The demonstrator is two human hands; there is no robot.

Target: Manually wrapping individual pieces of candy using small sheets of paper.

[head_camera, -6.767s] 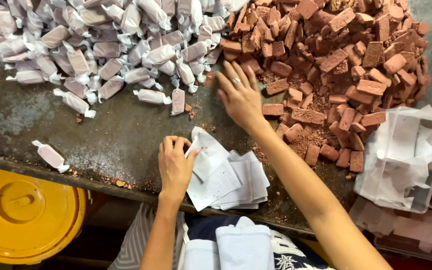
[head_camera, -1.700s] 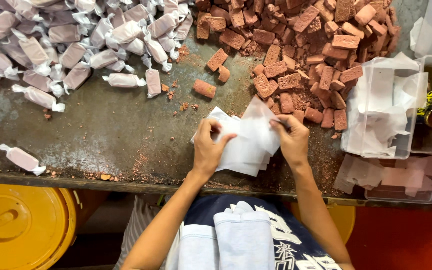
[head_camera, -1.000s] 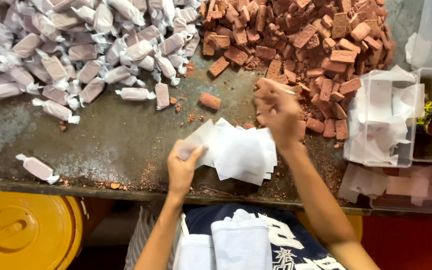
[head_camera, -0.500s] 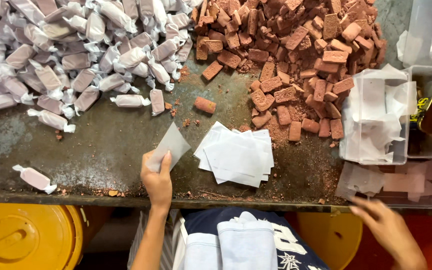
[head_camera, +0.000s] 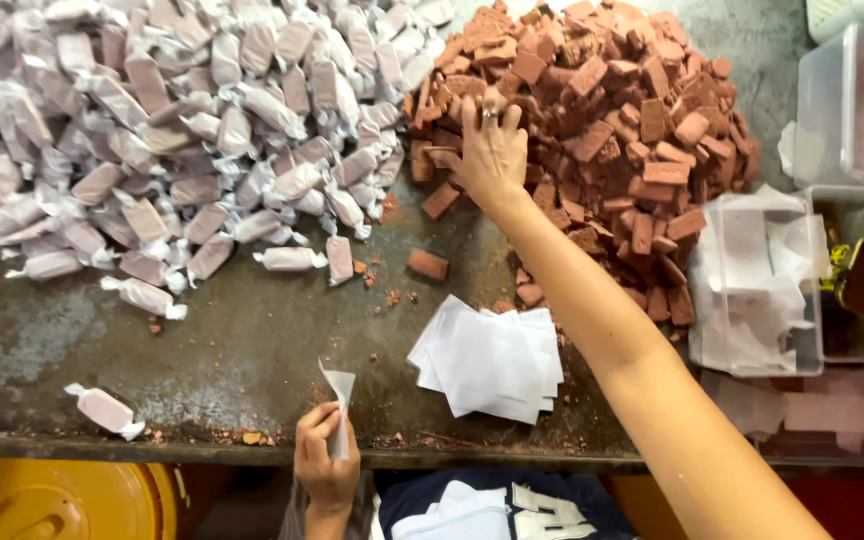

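Left hand (head_camera: 326,465): pinched shut on one white wrapper sheet (head_camera: 339,398).
Right hand (head_camera: 490,152): fingers spread, resting on brown candy pile (head_camera: 612,110), gripping nothing visible.

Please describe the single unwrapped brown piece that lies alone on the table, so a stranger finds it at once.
Start at the big pile of brown blocks, then look below its left edge toward the stack of white papers. Between them lies one brown block, alone on the bare tabletop, unwrapped.
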